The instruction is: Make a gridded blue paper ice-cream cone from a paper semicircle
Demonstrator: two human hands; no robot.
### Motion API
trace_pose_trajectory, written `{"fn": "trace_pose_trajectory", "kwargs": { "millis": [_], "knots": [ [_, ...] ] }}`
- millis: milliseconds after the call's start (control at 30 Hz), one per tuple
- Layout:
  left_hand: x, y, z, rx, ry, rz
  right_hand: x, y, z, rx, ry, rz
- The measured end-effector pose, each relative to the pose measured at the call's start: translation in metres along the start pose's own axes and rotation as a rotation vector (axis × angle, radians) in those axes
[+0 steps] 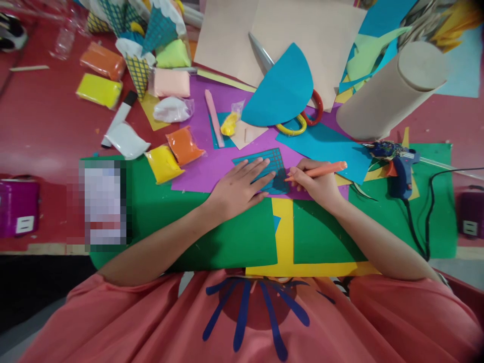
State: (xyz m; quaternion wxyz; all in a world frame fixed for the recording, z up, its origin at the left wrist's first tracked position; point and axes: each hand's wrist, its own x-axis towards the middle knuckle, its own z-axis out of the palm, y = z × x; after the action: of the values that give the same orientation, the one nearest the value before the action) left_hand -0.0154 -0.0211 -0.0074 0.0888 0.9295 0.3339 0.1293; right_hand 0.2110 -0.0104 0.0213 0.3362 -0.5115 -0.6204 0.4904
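My left hand (242, 186) lies flat with its fingers spread, pressing on a blue paper piece (279, 171) marked with a dark grid of lines. An orange marker (325, 170) is pinched in my right hand (312, 184), its tip at the right edge of that gridded piece. Under both is purple paper (196, 176). Just above my hands lie a blue paper half-circle (283, 88) and scissors (315, 108) with red and yellow handles, partly covered by it. A pink marker (214, 118) and a small yellow clay packet (229, 123) rest nearby.
Clay packets (99, 91) and paper cones (138, 65) are at the upper left. A black-and-white marker (119, 118) lies there too. At right stand a beige roll (378, 96) and a blue glue gun (401, 176) with a cord. Green sheets (378, 232) cover the near side.
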Motion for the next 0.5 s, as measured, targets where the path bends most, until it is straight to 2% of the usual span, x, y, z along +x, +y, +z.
{"fn": "trace_pose_trajectory", "kwargs": {
  "millis": [500],
  "knots": [
    [-0.0020,0.0011,-0.0008,-0.091,-0.020,-0.003,-0.0005,-0.0003,0.0034,-0.196,-0.023,-0.087]
  ]
}}
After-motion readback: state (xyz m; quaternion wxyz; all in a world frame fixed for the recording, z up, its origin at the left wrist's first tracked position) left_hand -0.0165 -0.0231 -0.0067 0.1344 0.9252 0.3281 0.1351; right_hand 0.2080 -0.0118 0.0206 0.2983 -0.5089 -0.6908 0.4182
